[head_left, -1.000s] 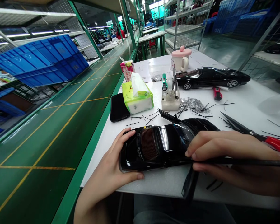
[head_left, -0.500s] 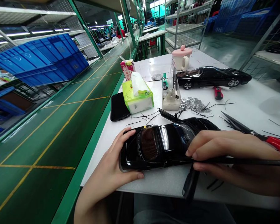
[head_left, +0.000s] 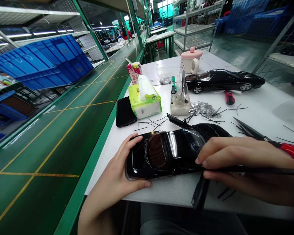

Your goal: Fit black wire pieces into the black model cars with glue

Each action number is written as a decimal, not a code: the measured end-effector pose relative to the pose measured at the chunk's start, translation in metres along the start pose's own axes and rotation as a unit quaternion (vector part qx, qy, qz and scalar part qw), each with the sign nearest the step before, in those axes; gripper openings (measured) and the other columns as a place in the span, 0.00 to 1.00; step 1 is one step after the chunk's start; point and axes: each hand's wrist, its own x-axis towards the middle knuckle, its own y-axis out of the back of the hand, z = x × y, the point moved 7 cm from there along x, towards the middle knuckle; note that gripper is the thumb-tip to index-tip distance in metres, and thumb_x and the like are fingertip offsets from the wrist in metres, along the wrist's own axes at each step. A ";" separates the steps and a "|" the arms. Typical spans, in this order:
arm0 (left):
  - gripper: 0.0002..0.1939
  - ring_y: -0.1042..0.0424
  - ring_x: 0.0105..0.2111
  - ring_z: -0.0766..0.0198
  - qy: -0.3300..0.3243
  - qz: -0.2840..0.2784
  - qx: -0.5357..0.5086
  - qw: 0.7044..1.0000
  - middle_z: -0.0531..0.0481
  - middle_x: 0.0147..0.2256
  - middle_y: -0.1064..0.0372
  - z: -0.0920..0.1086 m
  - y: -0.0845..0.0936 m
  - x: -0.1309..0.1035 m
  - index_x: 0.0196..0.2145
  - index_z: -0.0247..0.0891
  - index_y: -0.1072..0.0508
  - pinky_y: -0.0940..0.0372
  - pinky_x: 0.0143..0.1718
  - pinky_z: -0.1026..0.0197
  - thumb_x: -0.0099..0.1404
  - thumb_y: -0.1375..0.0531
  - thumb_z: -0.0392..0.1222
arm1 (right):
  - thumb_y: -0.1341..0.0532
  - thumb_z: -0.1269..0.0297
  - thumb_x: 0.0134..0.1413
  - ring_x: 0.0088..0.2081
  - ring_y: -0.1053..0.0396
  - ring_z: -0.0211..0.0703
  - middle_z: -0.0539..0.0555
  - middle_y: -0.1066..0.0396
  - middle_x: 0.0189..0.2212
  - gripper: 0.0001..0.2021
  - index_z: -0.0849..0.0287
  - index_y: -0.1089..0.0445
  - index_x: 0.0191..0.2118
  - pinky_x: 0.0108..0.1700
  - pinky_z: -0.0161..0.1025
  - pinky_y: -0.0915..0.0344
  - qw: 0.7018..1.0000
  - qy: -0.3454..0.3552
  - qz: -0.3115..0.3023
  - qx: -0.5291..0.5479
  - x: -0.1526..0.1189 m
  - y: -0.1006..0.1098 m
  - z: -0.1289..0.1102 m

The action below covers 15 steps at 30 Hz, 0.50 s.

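A glossy black model car (head_left: 180, 143) lies on the white tabletop with both doors swung out. Its near door (head_left: 200, 192) juts over the table's front edge, and the far door (head_left: 175, 120) points away from me. My left hand (head_left: 120, 166) is wrapped around one end of the car, thumb along the near side and fingers over the far side. At the near door opening, my right hand (head_left: 237, 163) pinches a long, thin black tool (head_left: 271, 170). Its tip is hidden by the fingers and the dark car body, so its exact kind is unclear.
Red-handled scissors (head_left: 257, 132) and loose black strips (head_left: 212, 118) lie beyond my right hand. Farther back are a tissue pack (head_left: 145, 101), phone (head_left: 125, 112), tool holder (head_left: 180, 106), lidded mug (head_left: 189, 62) and second black model car (head_left: 225, 80). A green conveyor (head_left: 71, 130) runs along the left.
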 end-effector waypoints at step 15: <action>0.47 0.55 0.73 0.44 0.000 -0.001 0.000 1.000 0.52 0.72 0.56 -0.002 0.001 -0.002 0.67 0.66 0.49 0.53 0.72 0.39 0.58 0.28 0.60 | 0.37 0.74 0.63 0.34 0.23 0.38 0.55 0.22 0.37 0.07 0.56 0.33 0.42 0.31 0.31 0.30 1.000 -0.002 0.006 0.001 0.000 0.001 0.000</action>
